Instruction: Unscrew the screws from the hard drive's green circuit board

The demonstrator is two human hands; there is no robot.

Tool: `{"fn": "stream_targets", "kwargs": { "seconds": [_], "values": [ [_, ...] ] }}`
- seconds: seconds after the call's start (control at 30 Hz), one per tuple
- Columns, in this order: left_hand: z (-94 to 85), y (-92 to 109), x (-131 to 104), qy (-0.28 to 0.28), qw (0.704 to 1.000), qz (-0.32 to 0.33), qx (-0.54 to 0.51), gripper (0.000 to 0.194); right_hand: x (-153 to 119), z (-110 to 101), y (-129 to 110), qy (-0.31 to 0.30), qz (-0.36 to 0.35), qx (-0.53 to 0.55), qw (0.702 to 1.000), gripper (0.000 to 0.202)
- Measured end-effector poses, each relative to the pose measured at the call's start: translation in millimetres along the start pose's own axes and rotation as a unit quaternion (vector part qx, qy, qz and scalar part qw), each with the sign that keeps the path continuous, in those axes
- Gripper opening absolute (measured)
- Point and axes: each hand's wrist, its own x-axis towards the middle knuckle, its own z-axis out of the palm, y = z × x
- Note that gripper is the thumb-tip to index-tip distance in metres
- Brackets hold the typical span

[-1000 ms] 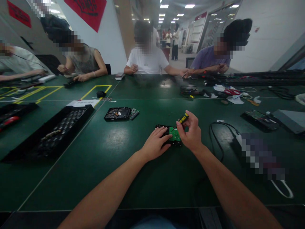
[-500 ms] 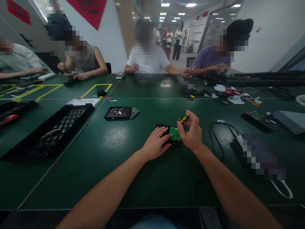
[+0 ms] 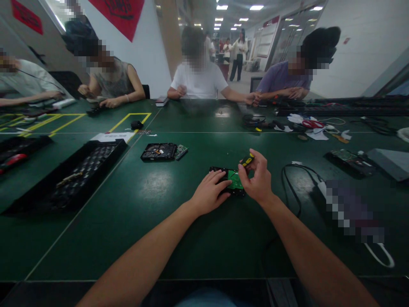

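Seen from the wearer's head, two bare forearms reach forward over a dark green table (image 3: 153,230). The left hand (image 3: 209,194) lies palm down, fingers loosely spread, pressing on the near left part of a small black hard drive with a green circuit board on top (image 3: 235,181), which sits flat on the table just ahead of the person, about mid-table. The right hand (image 3: 258,179) is curled, its fingers pinching a short screwdriver with a yellow and black handle (image 3: 247,160) that stands tilted over the drive's right edge (its tip is hidden behind the fingers).

Further left lies a second black hard drive, opened, with a loose green board beside it (image 3: 162,151), well apart from the hands. A long black tray of small compartments (image 3: 70,177) lies at the far left. A black cable (image 3: 295,179) loops on the table to the right. Several people sit along the table's far side, their hands at their own work.
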Motion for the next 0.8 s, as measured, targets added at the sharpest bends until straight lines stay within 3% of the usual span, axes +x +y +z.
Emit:
{"fn": "stream_targets", "kwargs": {
  "seconds": [0.8],
  "values": [
    [2.0,-0.5,0.0,0.025,1.000,0.010,0.001,0.047,2.3,-5.9,-3.3,-0.013,-0.015,-0.012,1.000,0.062]
  ]
}}
